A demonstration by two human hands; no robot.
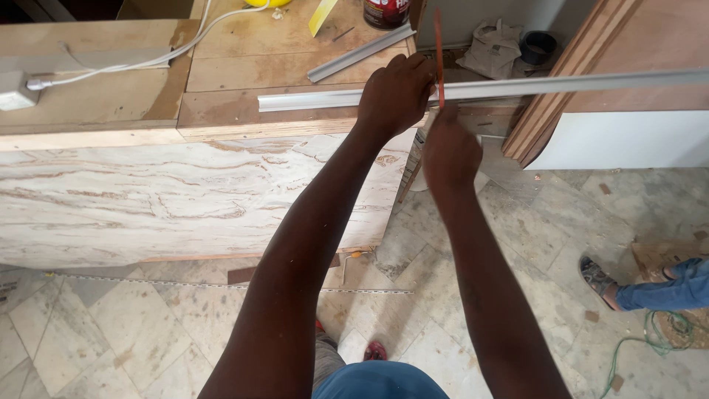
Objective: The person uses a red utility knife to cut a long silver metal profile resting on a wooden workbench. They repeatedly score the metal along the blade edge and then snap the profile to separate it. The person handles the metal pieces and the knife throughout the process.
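A long grey metal strip (561, 83) lies across the wooden bench top (244, 70) and juts out to the right. My left hand (395, 92) presses down on it at the bench's right edge, fingers wrapped over the strip. My right hand (447, 151) is just below and right of the left, gripping a thin red blade (439, 52) that stands upright and crosses the strip. The fingertips of both hands are hidden.
A second short metal strip (360, 53), a white cable (148, 59) with a socket box (15, 92), and a dark can (385, 11) sit on the bench. Wooden boards (561, 81) lean at right. Another person's sandalled foot (597, 277) rests on the tiled floor.
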